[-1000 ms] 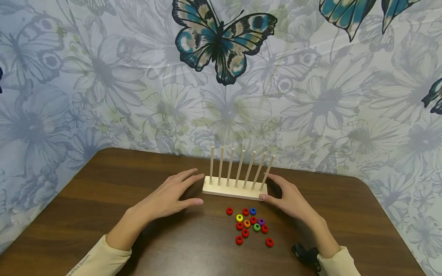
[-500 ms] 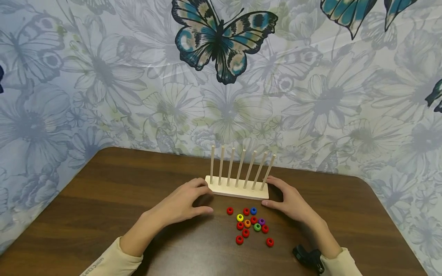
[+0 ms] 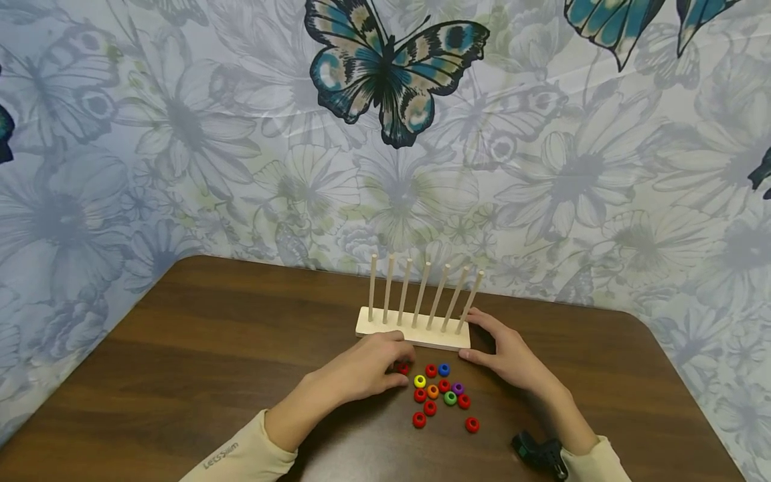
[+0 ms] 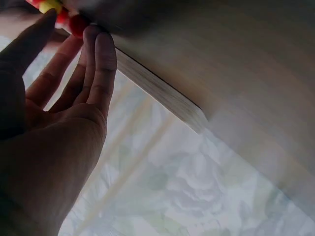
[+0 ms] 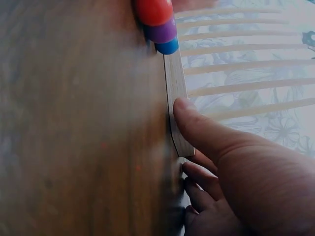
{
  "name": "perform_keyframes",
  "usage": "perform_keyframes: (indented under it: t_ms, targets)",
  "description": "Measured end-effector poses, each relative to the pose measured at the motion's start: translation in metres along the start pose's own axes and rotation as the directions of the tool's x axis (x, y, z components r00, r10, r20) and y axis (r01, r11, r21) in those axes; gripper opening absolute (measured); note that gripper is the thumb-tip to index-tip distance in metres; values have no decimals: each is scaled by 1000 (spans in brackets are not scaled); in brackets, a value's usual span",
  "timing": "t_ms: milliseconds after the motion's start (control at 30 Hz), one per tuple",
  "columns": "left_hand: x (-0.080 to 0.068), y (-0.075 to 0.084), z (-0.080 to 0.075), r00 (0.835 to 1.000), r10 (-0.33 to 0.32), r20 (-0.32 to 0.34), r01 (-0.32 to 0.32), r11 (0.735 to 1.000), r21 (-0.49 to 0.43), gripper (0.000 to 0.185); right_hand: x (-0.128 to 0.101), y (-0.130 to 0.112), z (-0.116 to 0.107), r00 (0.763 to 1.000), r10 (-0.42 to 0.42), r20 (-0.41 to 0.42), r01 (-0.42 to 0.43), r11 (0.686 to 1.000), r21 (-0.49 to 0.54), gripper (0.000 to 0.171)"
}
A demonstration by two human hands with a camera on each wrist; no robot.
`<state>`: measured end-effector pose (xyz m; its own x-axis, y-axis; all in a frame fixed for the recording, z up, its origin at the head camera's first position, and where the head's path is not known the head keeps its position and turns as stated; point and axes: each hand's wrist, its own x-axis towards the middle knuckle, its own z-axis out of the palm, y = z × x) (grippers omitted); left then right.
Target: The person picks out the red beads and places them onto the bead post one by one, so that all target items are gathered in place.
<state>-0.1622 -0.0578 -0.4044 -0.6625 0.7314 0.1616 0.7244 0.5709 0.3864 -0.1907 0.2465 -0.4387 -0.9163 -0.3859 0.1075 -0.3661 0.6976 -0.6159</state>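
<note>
A pale wooden peg stand (image 3: 438, 339) with several upright bare pegs sits toward the back of the table. My right hand (image 3: 512, 351) holds the stand's right end, thumb on the front edge and fingers behind; the right wrist view shows the thumb (image 5: 189, 115) against that edge. Just in front of the stand's left half is my left hand (image 3: 367, 365), fingers reaching over a red bead (image 3: 402, 368) that they partly hide. Its thumb stays apart from the fingers. In the left wrist view a red bead (image 4: 78, 25) shows right at the fingertips.
Loose beads lie in front of the stand: several red, plus yellow (image 3: 419, 381), orange (image 3: 432, 392), blue (image 3: 444, 369), green (image 3: 450, 398) and purple (image 3: 458, 388). A black device (image 3: 539, 455) is at the right wrist. Butterfly-patterned cloth (image 3: 397, 201) hangs behind the brown table (image 3: 211, 348).
My left hand has moved right, from beside the stand's left end to the leftmost red bead. My right hand has stayed at the stand's right end.
</note>
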Motion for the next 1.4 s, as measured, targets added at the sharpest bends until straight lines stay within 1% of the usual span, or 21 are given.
perform_keyframes:
  t_ms: [100,233,400,500,733,900,1200,1400]
  targets:
    - [5,5,4,1000,0,16,0,1000,31,19,1,-1,2,1000,-6,-5,6,1000,2,70]
    - [6,8,6,999,-11,32,10,999,38,16,1,-1,2,1000,-18,-7,18,1000,3,69]
    - [6,7,8,1000,10,23,-11,999,48,15,-1,-1,0,999,-35,-14,35,999,-1,65]
    - [6,6,9,1000,11,20,-12,999,50,16,-2,-2,-1,999,-42,-7,42,999,-1,63]
    - [6,6,12,1000,31,1,-30,996,86,15,-3,-3,-2,1000,-29,-1,29,1000,12,63]
    - [5,4,10,1000,20,14,-21,997,76,14,-3,-3,-1,1000,-23,8,22,999,26,64]
    - [8,4,5,1000,11,21,-12,999,42,17,-2,-3,-4,1000,-20,-1,20,999,25,64]
    - [6,2,5,1000,5,20,-6,999,49,19,-4,-1,-1,1000,-6,4,6,1000,18,66]
